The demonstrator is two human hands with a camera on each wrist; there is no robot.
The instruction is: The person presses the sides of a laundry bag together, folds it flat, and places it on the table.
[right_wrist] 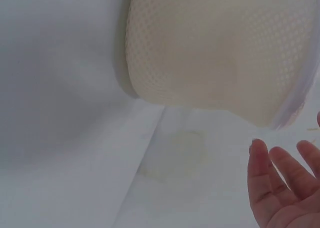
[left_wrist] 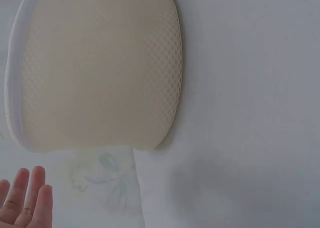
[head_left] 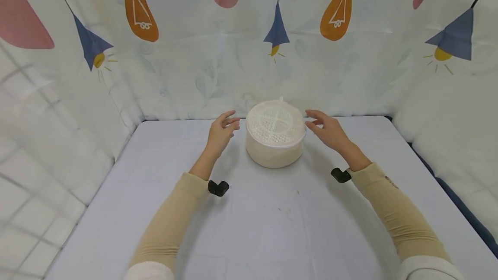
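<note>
Mesh basket (head_left: 275, 135) far-centre on tabletop (head_left: 272, 219); left hand (head_left: 221, 131) and right hand (head_left: 328, 131) spread, flanking, not touching. Soft walls could buckle under an uneven 2-sided squeeze.

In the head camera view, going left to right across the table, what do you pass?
left hand → round cream mesh container → right hand

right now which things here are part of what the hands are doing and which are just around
In hand:
- cream mesh tub
- left hand, open beside the tub, not touching
- right hand, open on the tub's other side

Just there:
- pale table
- lamp-print curtain
</note>
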